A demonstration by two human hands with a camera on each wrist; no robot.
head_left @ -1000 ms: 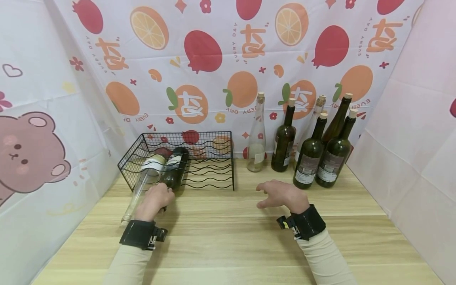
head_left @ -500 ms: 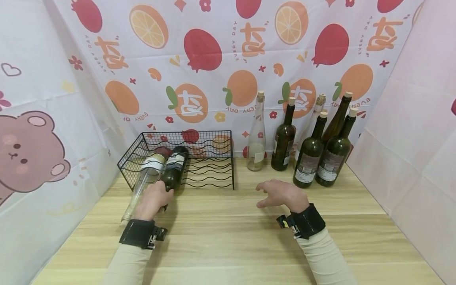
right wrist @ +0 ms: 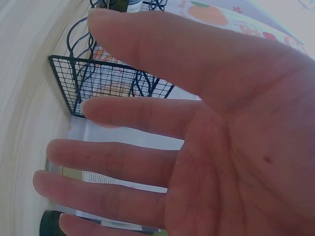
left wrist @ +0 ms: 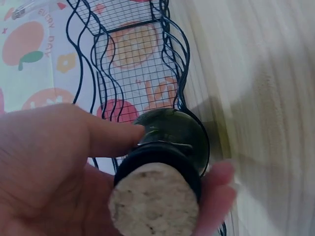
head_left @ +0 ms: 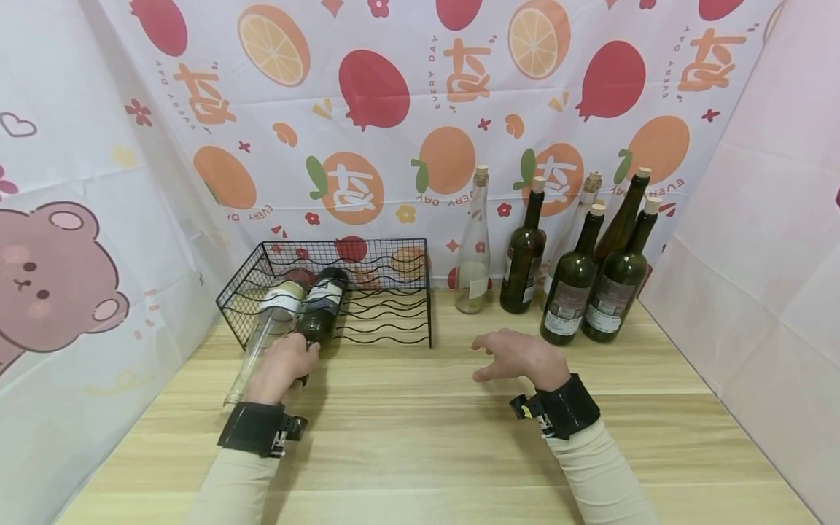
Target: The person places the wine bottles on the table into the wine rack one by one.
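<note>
In the head view a dark green wine bottle lies in the black wire rack, its neck toward me. My left hand grips that neck. The left wrist view shows the thumb and fingers around it, close behind the cork. To its left, a clear glass bottle lies in the rack, its neck over the tabletop and partly behind my hand. My right hand hovers over the table in front of the standing bottles, its fingers spread and holding nothing; the right wrist view shows the bare palm.
Several corked bottles stand at the back right: a clear bottle nearest the rack, then a dark green bottle, with two labelled green bottles in front. Fabric walls close off the back and both sides of the wooden table.
The view has shifted very slightly. Both hands and the bottles stay essentially where they were, the left hand still gripping the green wine bottle's neck.
</note>
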